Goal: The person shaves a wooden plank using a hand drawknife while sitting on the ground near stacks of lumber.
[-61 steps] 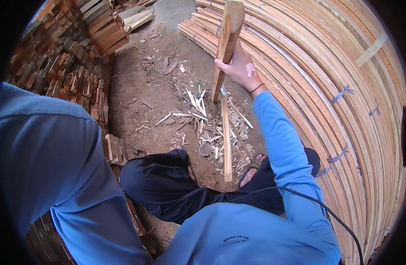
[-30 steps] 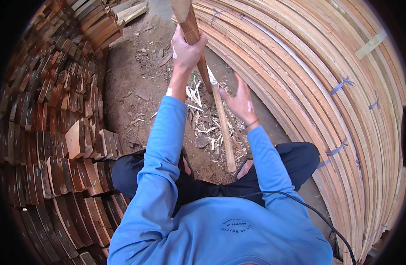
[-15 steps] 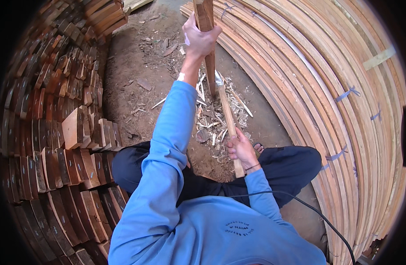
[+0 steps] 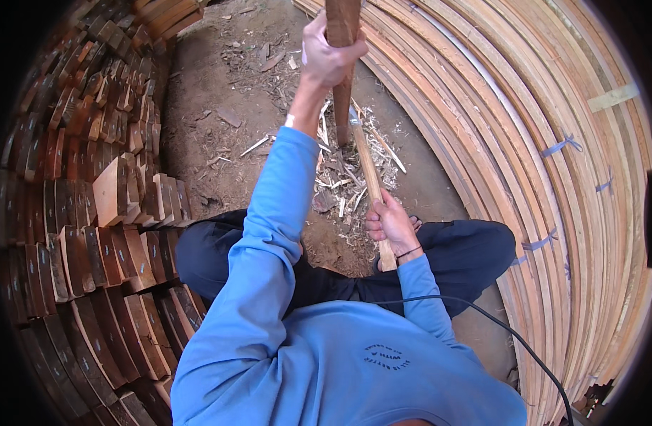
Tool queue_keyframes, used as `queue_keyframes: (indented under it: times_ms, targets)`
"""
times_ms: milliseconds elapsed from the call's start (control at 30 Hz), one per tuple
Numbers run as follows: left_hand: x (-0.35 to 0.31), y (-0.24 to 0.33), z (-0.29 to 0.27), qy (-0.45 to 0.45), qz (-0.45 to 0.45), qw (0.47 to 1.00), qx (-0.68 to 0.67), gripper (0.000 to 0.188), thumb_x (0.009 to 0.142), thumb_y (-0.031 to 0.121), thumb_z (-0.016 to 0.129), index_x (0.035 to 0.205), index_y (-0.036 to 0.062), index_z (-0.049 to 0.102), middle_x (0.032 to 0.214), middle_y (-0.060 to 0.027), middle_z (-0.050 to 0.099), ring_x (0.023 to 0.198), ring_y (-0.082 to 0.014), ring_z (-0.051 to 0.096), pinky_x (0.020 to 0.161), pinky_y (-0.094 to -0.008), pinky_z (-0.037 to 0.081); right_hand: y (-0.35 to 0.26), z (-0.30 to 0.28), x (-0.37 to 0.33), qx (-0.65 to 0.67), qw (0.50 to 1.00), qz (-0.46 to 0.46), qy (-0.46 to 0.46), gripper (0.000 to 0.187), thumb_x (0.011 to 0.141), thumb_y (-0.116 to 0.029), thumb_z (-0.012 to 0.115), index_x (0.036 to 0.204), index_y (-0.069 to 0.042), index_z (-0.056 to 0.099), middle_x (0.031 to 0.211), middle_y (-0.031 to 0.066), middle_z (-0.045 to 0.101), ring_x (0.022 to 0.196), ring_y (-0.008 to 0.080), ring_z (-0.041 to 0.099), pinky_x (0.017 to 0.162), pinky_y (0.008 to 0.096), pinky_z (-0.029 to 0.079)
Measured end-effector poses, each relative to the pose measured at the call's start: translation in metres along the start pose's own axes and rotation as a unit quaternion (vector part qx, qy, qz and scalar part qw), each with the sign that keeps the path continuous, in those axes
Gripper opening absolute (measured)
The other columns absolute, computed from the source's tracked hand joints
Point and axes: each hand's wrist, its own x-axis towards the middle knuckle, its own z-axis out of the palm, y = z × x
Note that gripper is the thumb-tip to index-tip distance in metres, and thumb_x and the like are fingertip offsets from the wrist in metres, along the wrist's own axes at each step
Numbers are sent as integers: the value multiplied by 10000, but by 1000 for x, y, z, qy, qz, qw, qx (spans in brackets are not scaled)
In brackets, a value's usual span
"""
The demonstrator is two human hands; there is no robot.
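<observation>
My left hand (image 4: 329, 58), arm stretched far forward, is wrapped round a dark brown wooden board (image 4: 344, 32). The board stands on end, its lower tip down among pale wood chips (image 4: 340, 170); its top runs out of view. My right hand (image 4: 391, 221) grips the pale wooden handle of a hatchet (image 4: 368, 165) near its lower end. The hatchet's metal head is close against the right side of the board's lower part. Partly hidden by the board, the head cannot be seen whole, and I cannot tell whether it touches the wood.
Stacked cut wood pieces (image 4: 113, 192) rise on the left. Long pale strips (image 4: 482, 135), tied in places with bluish bands, curve along the right. My bent legs (image 4: 453, 259) flank the littered dirt floor (image 4: 219, 85). A black cable (image 4: 510, 330) crosses my right side.
My left hand and the board have shifted slightly forward and right. The right hand with the hatchet sits a little farther forward. The view itself has tilted slightly.
</observation>
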Motion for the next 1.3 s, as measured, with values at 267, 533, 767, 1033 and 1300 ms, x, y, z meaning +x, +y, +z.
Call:
queue_keyframes:
  times_ms: [267, 533, 767, 1033, 1300]
  targets:
    - [0, 30, -61, 30, -71, 996, -32, 363, 815, 162, 810, 1093, -7, 648, 898, -107, 682, 755, -199, 666, 674, -337, 552, -11, -11, 37, -60, 998, -8, 5, 598, 1103, -162, 445, 1631, -189, 165, 753, -3, 429, 544, 61, 368, 416, 213, 302]
    - [-21, 12, -95, 257, 7, 963, -75, 387, 869, -3, 732, 1228, -68, 603, 1022, -161, 704, 1037, -279, 727, 905, -374, 567, -12, 17, 48, -131, 991, -17, 24, 657, 1089, -161, 498, 1646, -159, 151, 732, -11, 466, 526, 61, 379, 408, 215, 304]
    - [1, 12, -98, 237, 4, 968, -79, 215, 821, 11, 672, 1028, -31, 630, 950, -148, 649, 851, -263, 665, 840, -407, 548, -24, 17, 50, -101, 995, -23, -9, 629, 1083, -141, 501, 1630, -152, 192, 755, -4, 458, 541, 63, 380, 408, 208, 317]
    - [18, -27, -154, 152, -68, 965, -205, 344, 659, 108, 587, 985, 0, 584, 908, -143, 559, 895, -303, 576, 929, -472, 490, -41, -29, 67, 125, 972, -23, -195, 391, 1099, -173, 402, 1426, 30, 472, 763, -24, 434, 526, 24, 384, 394, 175, 345]
    - [11, -29, -200, 34, -84, 947, -309, 357, 634, 111, 575, 980, 22, 578, 906, -111, 550, 911, -293, 566, 1015, -472, 459, -96, -45, 71, 68, 983, -16, -172, 379, 1085, -195, 437, 1335, 73, 533, 794, 2, 515, 560, 44, 458, 445, 190, 421]
